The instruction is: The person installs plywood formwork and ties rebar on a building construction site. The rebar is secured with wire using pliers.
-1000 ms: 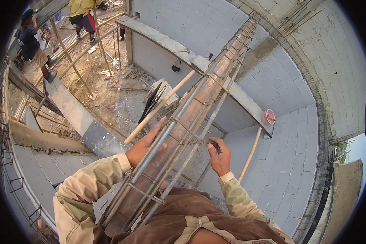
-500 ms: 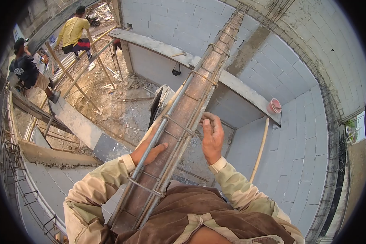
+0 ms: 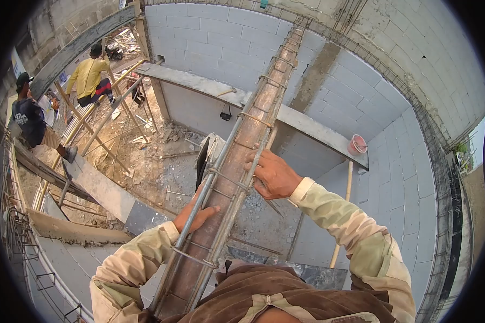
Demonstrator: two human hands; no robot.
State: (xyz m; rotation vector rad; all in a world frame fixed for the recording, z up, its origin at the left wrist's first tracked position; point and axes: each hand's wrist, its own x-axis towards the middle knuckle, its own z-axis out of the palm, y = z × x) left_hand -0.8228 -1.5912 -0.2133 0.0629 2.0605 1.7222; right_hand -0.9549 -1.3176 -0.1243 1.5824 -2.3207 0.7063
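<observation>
A long rebar cage (image 3: 253, 117) with tie rings lies over a brown board (image 3: 237, 156), running from my lap up to the far wall. My left hand (image 3: 198, 211) is wrapped round the cage's left bar, its thumb resting on the board. On the right side of the cage, my right hand (image 3: 272, 175) has its fingers curled at the right bar beside a ring. Whether those fingers pinch the bar or something small I cannot make out.
A ledge (image 3: 312, 126) crosses behind the cage, with a pink bucket (image 3: 357, 144) and a hammer (image 3: 226, 92) on it. Two people, one in yellow (image 3: 89, 78) and one in dark clothes (image 3: 29, 117), are at the left. A plank (image 3: 99, 183) slopes below them.
My right hand has moved up and left onto the cage's right bar, its fingers now curled there. The left hand keeps its hold. The view has shifted slightly.
</observation>
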